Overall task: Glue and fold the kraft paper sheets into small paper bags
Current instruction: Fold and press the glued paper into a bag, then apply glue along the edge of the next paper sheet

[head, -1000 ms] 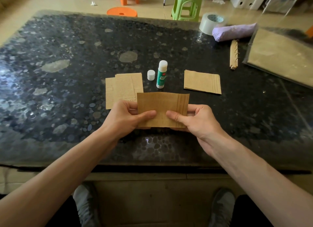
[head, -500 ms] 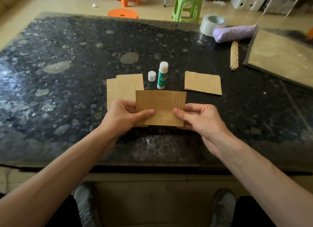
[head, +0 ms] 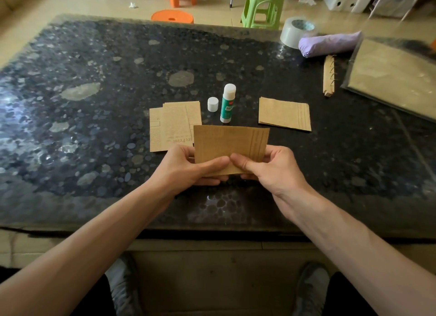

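A person holds a folded kraft paper piece (head: pixel 230 146) in both hands above the near part of the dark, pebble-patterned tabletop (head: pixel 94 131). The piece is a plain brown rectangle, wider than tall, with its face turned toward the camera. Several parallel creases run top to bottom close to its right edge, and a faint vertical seam shows near the middle of its top edge.

The left hand (head: pixel 188 167) grips the lower left part, with the thumb lying across the front and the fingers (head: pixel 207 181) curled behind. The right hand (head: pixel 271 167) pinches the lower right part the same way. The two thumb tips nearly meet at the middle of the bottom edge.

Just behind the held piece, a small stack of printed kraft sheets (head: pixel 169 127) lies flat on the tabletop, and in this view the piece's top left corner covers the stack's near right corner. Beside that stack, a green glue stick (head: pixel 227 105) stands upright with its white glue exposed, and its white cap (head: pixel 212 104) stands just left of it. To the right lies a stack of folded kraft bags (head: pixel 284 114) with the same creases along the right side.

Farther back on the right are a tape roll (head: pixel 297 31), a lilac rolled bundle (head: pixel 330 44), a narrow kraft strip with wire coils (head: pixel 329 77) and a clear plastic pack of kraft paper (head: pixel 391 77).
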`<action>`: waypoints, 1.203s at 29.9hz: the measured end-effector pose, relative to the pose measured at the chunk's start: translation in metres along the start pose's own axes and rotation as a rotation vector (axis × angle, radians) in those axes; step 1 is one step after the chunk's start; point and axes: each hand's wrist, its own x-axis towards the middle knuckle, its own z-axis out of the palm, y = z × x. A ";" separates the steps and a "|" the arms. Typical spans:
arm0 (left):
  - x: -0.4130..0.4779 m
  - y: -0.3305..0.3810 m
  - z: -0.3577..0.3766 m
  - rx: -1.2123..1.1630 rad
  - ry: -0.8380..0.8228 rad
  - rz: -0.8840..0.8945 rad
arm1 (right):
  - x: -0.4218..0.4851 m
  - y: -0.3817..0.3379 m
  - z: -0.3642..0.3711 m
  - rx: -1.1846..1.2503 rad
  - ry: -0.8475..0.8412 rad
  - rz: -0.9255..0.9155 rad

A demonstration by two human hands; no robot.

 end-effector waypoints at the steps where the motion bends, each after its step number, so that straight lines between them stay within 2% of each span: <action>1: 0.000 0.000 -0.001 -0.001 -0.006 -0.013 | 0.000 -0.001 -0.001 -0.011 0.009 -0.001; 5: 0.001 0.000 -0.003 -0.004 0.006 -0.014 | 0.000 -0.002 -0.004 0.050 -0.030 0.029; 15: 0.006 0.006 -0.013 -0.017 0.016 0.016 | 0.005 -0.010 -0.015 0.024 -0.045 0.033; 19: 0.006 0.006 -0.016 -0.030 0.080 0.020 | 0.006 -0.011 -0.017 0.020 -0.032 0.046; 25: 0.004 0.004 -0.010 -0.042 0.065 0.057 | 0.001 -0.009 -0.010 0.115 -0.067 0.032; 31: 0.003 0.002 -0.005 0.061 -0.039 0.052 | -0.003 -0.003 0.001 0.041 -0.020 -0.015; 36: 0.005 -0.002 -0.007 0.098 0.029 0.053 | -0.005 -0.003 0.001 -0.005 -0.066 0.007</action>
